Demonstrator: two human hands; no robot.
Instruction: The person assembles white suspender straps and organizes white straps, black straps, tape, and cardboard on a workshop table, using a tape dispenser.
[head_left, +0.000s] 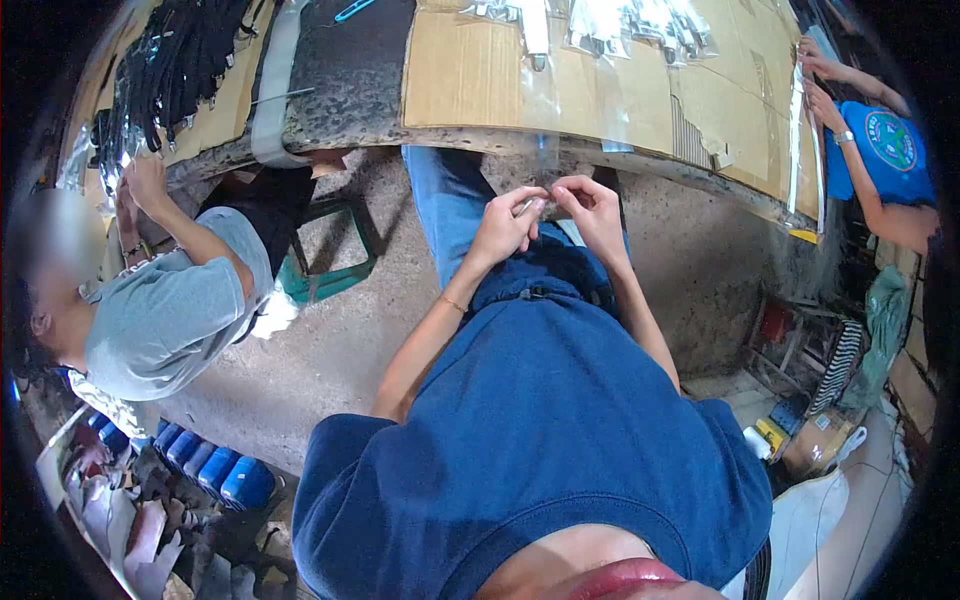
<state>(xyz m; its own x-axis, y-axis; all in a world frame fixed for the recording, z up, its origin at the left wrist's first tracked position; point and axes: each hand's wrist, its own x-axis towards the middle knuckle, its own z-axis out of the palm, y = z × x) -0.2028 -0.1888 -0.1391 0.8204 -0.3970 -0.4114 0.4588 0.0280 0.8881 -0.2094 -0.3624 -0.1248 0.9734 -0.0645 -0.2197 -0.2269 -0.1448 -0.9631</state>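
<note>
My left hand (502,232) is closed over my lap, its thumb and fingers pinched together. A small pale sliver shows at its fingertips, too small to name. Close beside it, my right hand (596,218) is pinched too, its fingertips nearly touching those of the left. Whatever lies between the right fingers is hidden. Both hands are just in front of the near edge of the worktable, above my blue jeans (428,195). Beyond them, on the cardboard sheet (470,85), lie several clear plastic bags (640,28) with small white and dark items inside.
At the left, a person in a grey shirt (170,320) handles black straps (175,75) on the table. Another person in a blue shirt (880,150) works at the right end. A green stool (335,270) and blue containers (245,482) stand on the floor.
</note>
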